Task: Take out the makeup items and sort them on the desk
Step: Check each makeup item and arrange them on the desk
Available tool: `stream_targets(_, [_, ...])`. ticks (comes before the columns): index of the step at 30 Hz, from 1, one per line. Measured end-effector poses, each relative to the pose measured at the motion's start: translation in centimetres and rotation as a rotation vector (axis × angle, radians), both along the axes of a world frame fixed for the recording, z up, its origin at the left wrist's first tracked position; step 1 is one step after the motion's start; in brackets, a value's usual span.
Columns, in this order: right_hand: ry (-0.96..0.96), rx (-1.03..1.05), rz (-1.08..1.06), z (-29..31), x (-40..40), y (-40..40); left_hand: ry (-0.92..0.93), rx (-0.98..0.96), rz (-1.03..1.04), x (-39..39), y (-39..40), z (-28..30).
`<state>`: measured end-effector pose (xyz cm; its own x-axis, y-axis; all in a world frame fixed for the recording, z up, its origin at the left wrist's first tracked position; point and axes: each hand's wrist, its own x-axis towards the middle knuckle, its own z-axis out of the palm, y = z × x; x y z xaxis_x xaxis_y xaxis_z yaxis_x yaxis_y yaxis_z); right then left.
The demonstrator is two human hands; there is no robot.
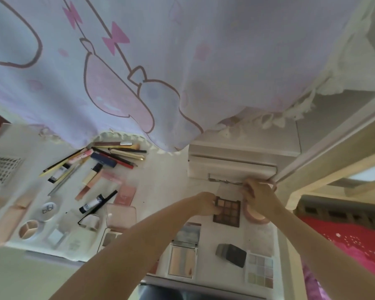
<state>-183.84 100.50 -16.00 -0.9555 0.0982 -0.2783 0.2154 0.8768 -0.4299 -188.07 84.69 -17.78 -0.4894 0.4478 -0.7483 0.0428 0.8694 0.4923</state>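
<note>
Curtain: a pale lilac curtain with pink bows and cartoon outlines hung over the far part of the worktop.
Worktop: white, carrying makeup in two loose groups, left and right.
White organizer: a stepped white box stood at the back right; what it held could not be made out.
Left group: pencils and brushes lay fanned near the curtain hem, with tubes, a round white compact and a round divided pot of powders nearer the front.
Dark eyeshadow palette: open, its square pans of tan and brown showing, flat on the worktop in front of the organizer.
Pastel palette: a pale grid of pans lay at the front right, beside a dark compact.
Left hand: the left hand had its fingers curled around the dark palette's left edge.
Right hand: the right hand pinched something at the palette's top right corner; the item was too blurred to name.
</note>
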Motion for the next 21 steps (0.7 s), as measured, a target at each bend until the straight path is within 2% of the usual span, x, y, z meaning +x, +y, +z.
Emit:
stream_targets(3, [-0.016,0.062,0.016,-0.6,-0.2,0.3,0.027,-0.02,-0.069,0.1,-0.1,0.5])
stream_targets(6, [0.038,0.364,0.124,0.3,0.0,0.1,0.1,-0.014,-0.125,0.2,-1.2,1.2])
stream_targets(8, [0.077,0.492,0.133,1.5,0.3,-1.1,0.24,-0.021,-0.137,-0.4,-3.3,1.6])
stream_targets(13, [0.263,0.305,0.272,3.0,-1.5,-7.1,0.61,-0.186,-0.157,-3.3,-10.7,2.5])
stream_targets(17, [0.093,0.269,0.429,2.7,-4.7,-13.5,0.707,-0.285,-0.08,-5.5,-17.6,2.7])
stream_targets(21, [-0.059,0.129,0.578,0.5,-7.6,-20.1,0.758,-0.274,0.001,-6.5,-24.1,2.5])
